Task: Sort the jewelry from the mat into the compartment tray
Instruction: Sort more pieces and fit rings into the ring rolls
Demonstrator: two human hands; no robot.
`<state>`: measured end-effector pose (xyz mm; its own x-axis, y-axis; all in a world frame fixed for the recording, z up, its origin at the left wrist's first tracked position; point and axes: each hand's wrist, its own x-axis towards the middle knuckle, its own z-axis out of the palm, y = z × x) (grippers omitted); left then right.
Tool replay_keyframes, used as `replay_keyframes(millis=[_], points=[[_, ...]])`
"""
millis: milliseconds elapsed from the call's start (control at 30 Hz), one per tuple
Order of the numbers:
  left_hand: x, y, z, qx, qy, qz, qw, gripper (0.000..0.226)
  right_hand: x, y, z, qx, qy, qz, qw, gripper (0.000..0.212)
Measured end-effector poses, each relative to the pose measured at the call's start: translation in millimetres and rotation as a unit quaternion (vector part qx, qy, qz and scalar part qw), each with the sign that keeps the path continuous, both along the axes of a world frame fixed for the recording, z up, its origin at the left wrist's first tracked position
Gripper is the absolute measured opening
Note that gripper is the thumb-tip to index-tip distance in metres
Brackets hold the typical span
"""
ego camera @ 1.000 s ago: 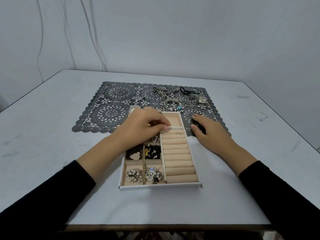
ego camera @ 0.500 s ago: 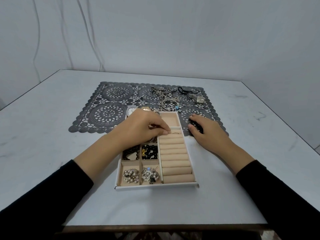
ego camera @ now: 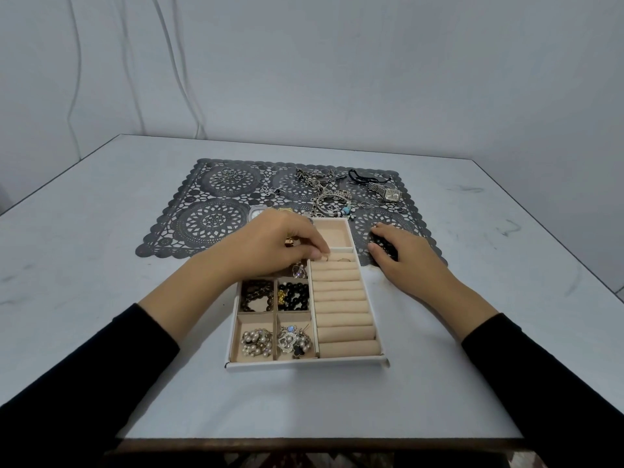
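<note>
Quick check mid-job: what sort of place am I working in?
Likely a staged recording setup, not a home: plain white table, bare draped grey backdrop, with a lace mat and compartment tray laid out.

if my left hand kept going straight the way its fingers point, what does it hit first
Probably the thin metal ring seated in the beige padded ring rolls, just right of the left hand; then the white compartment tray at its right wall. Height is unclear.

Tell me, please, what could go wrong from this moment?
The ring at the fingertips of the left hand may sit loosely between the top rolls and slip out. That hand hovers over filled compartments of the tray, so pulling back could snag the jewelry beneath it.
</note>
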<state>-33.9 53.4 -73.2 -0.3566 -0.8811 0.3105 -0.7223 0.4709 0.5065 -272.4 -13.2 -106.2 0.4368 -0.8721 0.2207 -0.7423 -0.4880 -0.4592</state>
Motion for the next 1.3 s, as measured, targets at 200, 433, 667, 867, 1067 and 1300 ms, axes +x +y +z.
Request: replay_keyframes(millis=[200,433,667,867,1067,1300], points=[[2.8,-3.4,2.7,0.034,-0.016,-0.014,0.999,0.013,0.3,0.8,0.3,-0.002,-0.002,0.000,1.000,0.038],[-0.5,-5.6,3.6,0.048,-0.028,-0.008,0.998,0.012,-1.2,-1.9,-1.1,-0.004,-0.003,0.002,1.000,0.038],[1.1,-5.9,4.1,0.076,-0.015,0.005,0.997,0.011,-0.4,-1.9,-0.9,-0.004,-0.002,0.003,1.000,0.037],[-1.1,-5.8,4.8,0.086,-0.021,0.022,0.996,0.013,-1.1,-1.8,-1.9,-0.004,-0.004,0.001,1.000,0.037],[3.2,-0.8,5.6,0.087,0.034,0.028,0.995,0.013,-1.7,-4.5,-3.3,0.003,-0.014,-0.015,1.000,0.040],[29.3,-0.3,10.6,0.024,0.167,0.132,0.977,0.014,-3.7,-11.6,-1.5,-0.004,-0.059,-0.036,0.998,0.036]])
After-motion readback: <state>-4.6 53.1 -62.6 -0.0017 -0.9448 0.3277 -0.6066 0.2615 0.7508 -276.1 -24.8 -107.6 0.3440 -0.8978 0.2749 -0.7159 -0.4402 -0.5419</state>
